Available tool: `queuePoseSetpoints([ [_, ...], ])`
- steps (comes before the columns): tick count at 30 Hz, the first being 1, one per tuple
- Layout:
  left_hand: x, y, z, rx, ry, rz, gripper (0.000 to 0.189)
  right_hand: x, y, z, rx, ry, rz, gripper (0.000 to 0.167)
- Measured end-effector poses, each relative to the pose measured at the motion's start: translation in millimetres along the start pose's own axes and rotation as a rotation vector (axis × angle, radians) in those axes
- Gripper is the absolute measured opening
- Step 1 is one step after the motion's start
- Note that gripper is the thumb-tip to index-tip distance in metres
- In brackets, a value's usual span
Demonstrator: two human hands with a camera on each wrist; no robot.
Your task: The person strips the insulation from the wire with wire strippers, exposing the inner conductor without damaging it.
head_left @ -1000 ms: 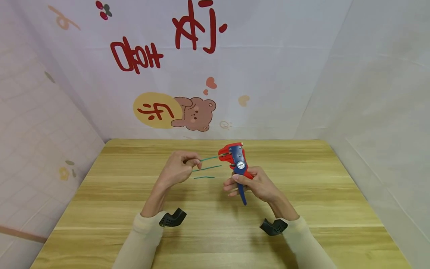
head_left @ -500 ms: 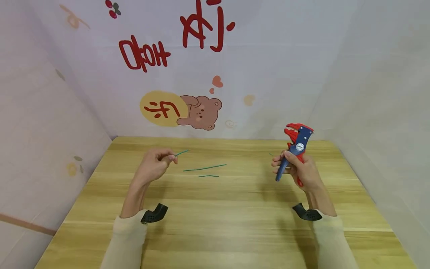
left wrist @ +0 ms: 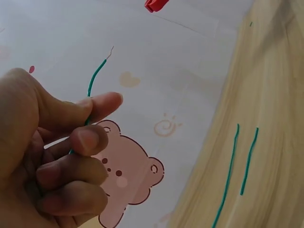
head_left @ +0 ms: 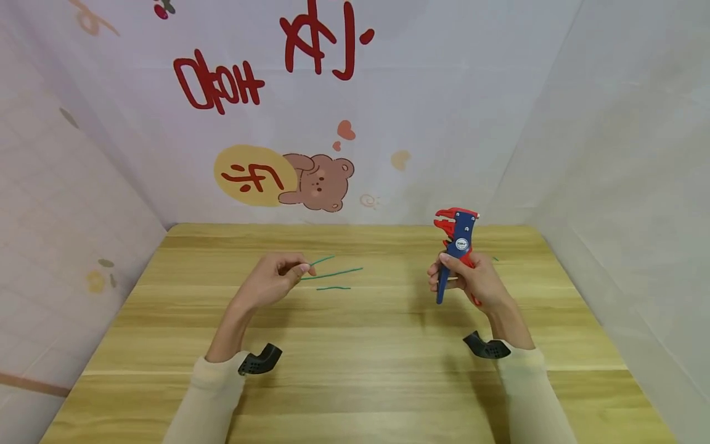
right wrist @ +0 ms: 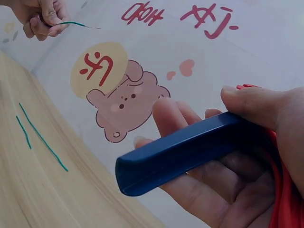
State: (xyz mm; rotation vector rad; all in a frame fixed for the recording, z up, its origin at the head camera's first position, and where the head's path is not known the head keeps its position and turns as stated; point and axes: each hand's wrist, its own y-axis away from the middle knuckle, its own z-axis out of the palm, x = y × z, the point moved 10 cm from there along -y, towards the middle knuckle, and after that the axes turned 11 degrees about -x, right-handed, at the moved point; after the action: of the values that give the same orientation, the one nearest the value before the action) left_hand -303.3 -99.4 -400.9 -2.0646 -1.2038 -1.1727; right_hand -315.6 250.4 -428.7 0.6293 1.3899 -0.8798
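Note:
My left hand (head_left: 277, 277) pinches a short green wire (left wrist: 95, 78) between thumb and fingers, its free end pointing up and away. Thin bare strands (left wrist: 111, 52) stick out of that end, slightly bent. At the right, my right hand (head_left: 474, 277) holds a red and blue wire stripper (head_left: 463, 237) upright, head up, with nothing between its jaws. The thumb lies on the blue handle (right wrist: 180, 154), and the red handle (right wrist: 284, 199) runs along the palm. A longer green wire (head_left: 335, 273) and a shorter green wire (head_left: 334, 288) lie on the table between the hands.
A tiny green scrap (head_left: 496, 259) lies on the wood-grain table (head_left: 355, 370), just right of the right hand. White printed cloth (head_left: 444, 123) walls in the table at the back and both sides. A black wrist mount (head_left: 261, 359) sits on each sleeve.
The wire came out of the stripper as my hands moved apart, the right one going rightward with the tool. A tiny green scrap now shows on the right. Both hands have since come slightly closer.

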Motion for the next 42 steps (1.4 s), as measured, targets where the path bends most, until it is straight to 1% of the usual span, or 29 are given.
queuePoseSetpoints([
  [5,-4.9,-1.3,9.3,-0.028,0.041,0.022,0.021,5.1,0.5,-4.3,0.047,0.034,0.04,0.027],
  [9,-9.3,-4.1,17.1,-0.027,0.065,0.035,0.018,10.0,1.7,-6.5,0.07,0.049,0.07,0.03],
  [12,-13.7,-6.5,23.5,-0.023,0.058,0.037,0.014,13.5,2.5,-7.5,0.086,0.049,0.083,0.03],
  [16,-21.9,-7.2,30.5,-0.017,0.049,0.015,0.008,19.4,1.0,-6.6,0.09,0.055,0.103,0.033],
  [19,-27.9,-6.6,34.6,-0.009,0.037,0.009,0.009,25.3,-1.3,-5.6,0.088,0.072,0.122,0.041],
  [22,-32.6,-5.9,39.1,-0.001,0.015,0.027,0.01,30.9,-2.2,-5.1,0.092,0.088,0.137,0.047],
  [24,-37.5,-4.4,43.6,0.001,-0.001,0.022,0.01,35.0,-1.1,-4.4,0.089,0.092,0.153,0.046],
  [26,-42.7,-3.7,49.8,-0.008,-0.005,0.021,0.009,39.2,1.2,-4.3,0.087,0.099,0.171,0.041],
  [29,-50.0,-3.6,59.0,-0.02,-0.011,0.001,0.008,43.4,5.2,-5.8,0.094,0.11,0.193,0.034],
  [31,-52.8,-4.7,63.1,-0.021,-0.013,-0.007,0.007,44.5,6.4,-7.8,0.108,0.113,0.197,0.034],
  [35,-55.1,-6.1,66.0,-0.022,-0.034,-0.036,0.006,48.0,5.2,-11.1,0.131,0.113,0.208,0.039],
  [37,-56.3,-6.3,66.8,-0.029,-0.048,-0.039,0.006,50.7,4.3,-12.5,0.145,0.114,0.215,0.042],
  [42,-56.9,-7.1,66.0,-0.029,-0.09,-0.018,0.006,55.6,0.8,-14.0,0.157,0.118,0.215,0.052],
])
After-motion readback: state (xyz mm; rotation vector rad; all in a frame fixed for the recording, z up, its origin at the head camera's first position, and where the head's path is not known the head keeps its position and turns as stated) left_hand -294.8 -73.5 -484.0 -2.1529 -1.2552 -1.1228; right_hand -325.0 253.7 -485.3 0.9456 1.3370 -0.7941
